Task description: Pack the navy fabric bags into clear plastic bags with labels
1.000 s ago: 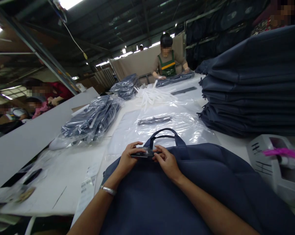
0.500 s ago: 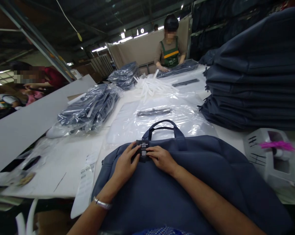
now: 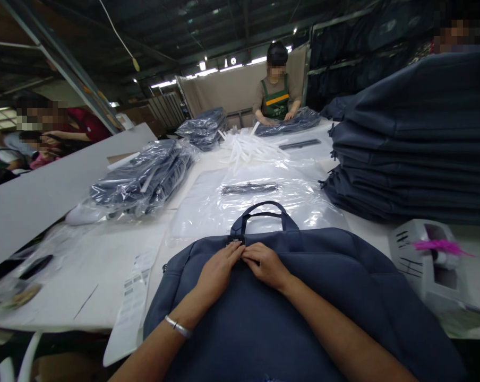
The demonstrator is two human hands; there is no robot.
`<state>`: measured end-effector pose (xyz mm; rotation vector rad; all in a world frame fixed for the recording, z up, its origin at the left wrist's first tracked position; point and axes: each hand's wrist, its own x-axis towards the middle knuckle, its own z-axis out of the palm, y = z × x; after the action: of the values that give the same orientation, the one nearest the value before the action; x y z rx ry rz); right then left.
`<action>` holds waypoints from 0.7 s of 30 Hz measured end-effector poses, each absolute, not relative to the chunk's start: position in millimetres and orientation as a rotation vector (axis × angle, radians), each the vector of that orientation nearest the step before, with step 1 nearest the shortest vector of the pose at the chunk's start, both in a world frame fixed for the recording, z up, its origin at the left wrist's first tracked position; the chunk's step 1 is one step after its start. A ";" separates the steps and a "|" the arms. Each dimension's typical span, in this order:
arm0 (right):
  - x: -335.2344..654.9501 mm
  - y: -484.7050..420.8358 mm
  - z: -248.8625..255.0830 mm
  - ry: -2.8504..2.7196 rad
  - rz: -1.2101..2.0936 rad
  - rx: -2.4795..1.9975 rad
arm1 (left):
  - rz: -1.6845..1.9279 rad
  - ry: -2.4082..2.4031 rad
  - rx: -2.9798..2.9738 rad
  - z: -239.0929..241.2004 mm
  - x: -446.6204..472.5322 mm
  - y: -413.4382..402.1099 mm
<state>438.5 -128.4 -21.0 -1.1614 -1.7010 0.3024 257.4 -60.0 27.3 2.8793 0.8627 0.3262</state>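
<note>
A dark navy bag (image 3: 303,297) lies in front of me, its looped carry handle (image 3: 266,204) standing up at the far edge. By the left foot of the handle is a small black hang tag (image 3: 234,240) with white print. My left hand (image 3: 220,269) has its fingers together over the lower part of the tag, covering most of it. My right hand (image 3: 266,265) is closed in a pinch at the tag's right edge, fingertips touching those of the left. Both hands rest against the bag's front.
Clear plastic bags (image 3: 200,207) lie flat beyond the handle. Wrapped bags (image 3: 140,172) are piled at left, unwrapped navy bags (image 3: 407,143) stacked high at right. A tape dispenser (image 3: 415,265) stands at right, a barcode label sheet (image 3: 132,297) at left. A co-worker (image 3: 277,95) handles a wrapped bag across the table.
My left hand has slid up and right, its fingers now over the tag's lower printed part. My right hand stays at the tag's edge. Across the table, the co-worker's hands have shifted on the wrapped bag.
</note>
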 end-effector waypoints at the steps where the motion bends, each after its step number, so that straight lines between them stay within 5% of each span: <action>1: 442.6 -128.8 -19.0 -1.677 0.281 -1.178 | 0.300 0.810 2.843 23.0 258.0 -59.0; 7: 500.9 -97.8 6.4 -1.496 -0.058 -1.689 | 0.336 0.804 2.720 -0.1 254.7 -57.2; 12: 545.1 -37.7 35.9 -1.577 0.118 -2.326 | 0.337 0.794 2.724 -0.3 256.0 -58.0; 21: 504.0 -116.4 92.1 -1.950 0.040 -2.015 | 0.387 0.771 2.667 0.9 257.0 -59.2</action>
<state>504.0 -116.4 92.1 -2.0153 -1.9497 0.0398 257.0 -59.2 0.9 2.6670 0.7706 0.3873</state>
